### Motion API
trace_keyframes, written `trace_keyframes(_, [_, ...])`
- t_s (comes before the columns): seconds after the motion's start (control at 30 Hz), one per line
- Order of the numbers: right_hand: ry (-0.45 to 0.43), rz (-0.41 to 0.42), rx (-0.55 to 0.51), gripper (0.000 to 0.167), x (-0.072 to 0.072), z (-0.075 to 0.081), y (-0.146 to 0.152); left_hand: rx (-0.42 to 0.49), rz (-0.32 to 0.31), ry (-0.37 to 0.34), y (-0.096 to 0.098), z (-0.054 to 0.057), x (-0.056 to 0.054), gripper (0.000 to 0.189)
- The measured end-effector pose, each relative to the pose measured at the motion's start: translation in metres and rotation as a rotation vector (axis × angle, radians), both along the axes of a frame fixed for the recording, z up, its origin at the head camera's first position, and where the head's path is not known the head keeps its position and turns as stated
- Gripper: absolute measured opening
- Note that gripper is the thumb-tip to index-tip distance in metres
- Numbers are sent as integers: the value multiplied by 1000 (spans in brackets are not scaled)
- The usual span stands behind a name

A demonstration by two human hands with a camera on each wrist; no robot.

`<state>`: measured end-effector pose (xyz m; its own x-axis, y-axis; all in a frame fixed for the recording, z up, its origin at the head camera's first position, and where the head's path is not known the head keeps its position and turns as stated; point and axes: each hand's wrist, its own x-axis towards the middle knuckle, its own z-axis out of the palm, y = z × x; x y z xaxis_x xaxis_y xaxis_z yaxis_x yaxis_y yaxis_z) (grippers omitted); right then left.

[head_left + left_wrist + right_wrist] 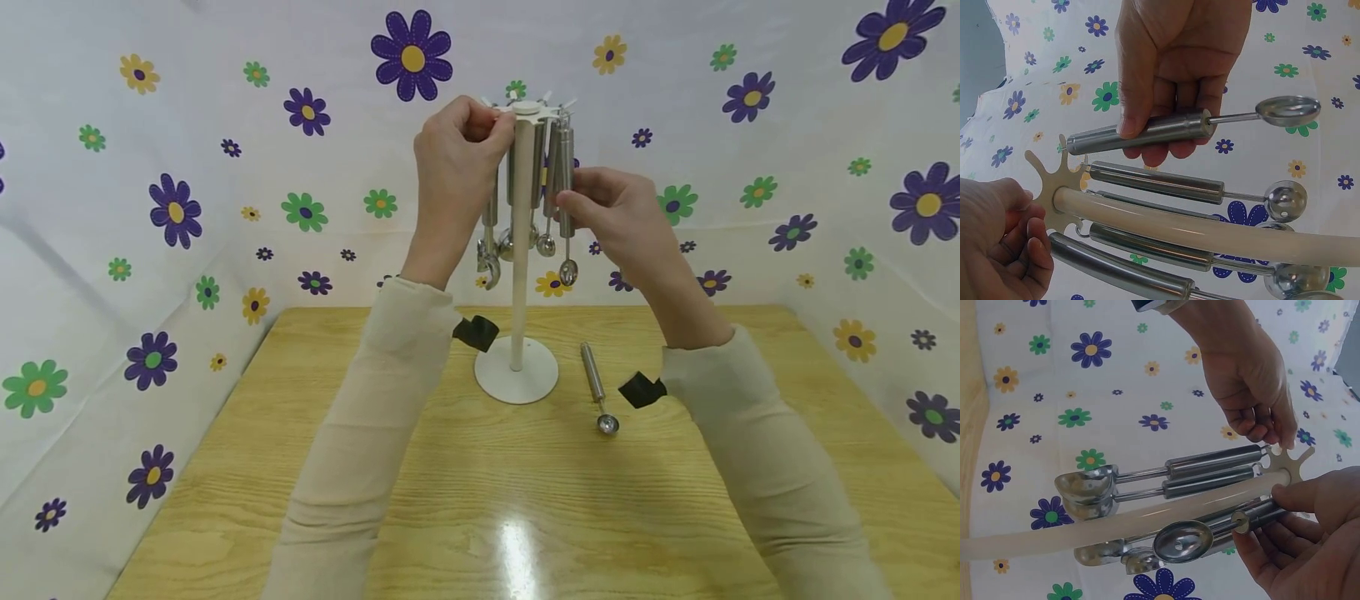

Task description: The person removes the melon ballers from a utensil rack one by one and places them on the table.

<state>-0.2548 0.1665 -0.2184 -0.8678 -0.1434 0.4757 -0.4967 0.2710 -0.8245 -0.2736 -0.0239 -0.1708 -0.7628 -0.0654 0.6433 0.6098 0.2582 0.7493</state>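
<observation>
No text, label, brand, number or sign can be read in any of the three views.

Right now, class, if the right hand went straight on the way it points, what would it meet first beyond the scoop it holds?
Probably the next hanging scoop, between the right hand and the pole, though depth is hard to judge.
</observation>
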Motion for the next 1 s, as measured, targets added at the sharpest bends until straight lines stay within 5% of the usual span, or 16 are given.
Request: trace_keyframes(1.0, [-9, -75, -114, 32, 9, -2, 43, 0, 0, 11, 0, -1, 0, 15])
